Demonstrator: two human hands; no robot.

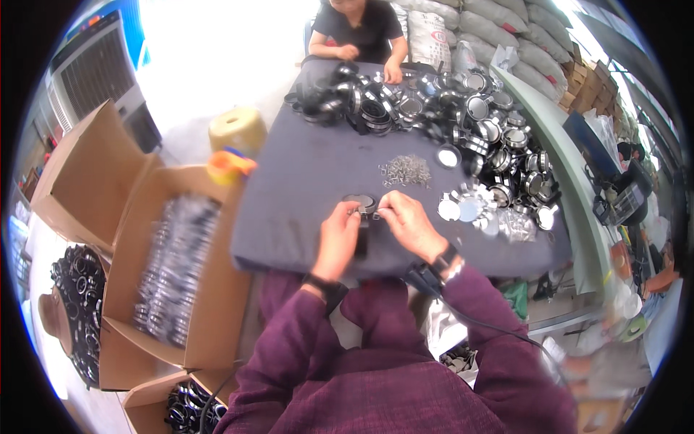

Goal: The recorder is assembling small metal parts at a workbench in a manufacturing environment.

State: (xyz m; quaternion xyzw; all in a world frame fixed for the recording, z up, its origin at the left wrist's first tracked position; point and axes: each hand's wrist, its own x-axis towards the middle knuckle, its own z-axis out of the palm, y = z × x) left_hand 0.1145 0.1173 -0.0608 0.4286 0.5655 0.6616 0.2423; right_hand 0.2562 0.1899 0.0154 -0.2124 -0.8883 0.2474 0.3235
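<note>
My left hand and my right hand meet over a small round black piece with a silvery face on the dark grey table. Both hands pinch at it; the left also covers a dark strap-like part below. A small heap of tiny metal clips lies just beyond. Round shiny discs lie to the right of my right hand.
A large pile of black-and-silver round parts covers the far and right table. A person in a black top works at the far end. Open cardboard boxes with parts stand at left, and a yellow roll too.
</note>
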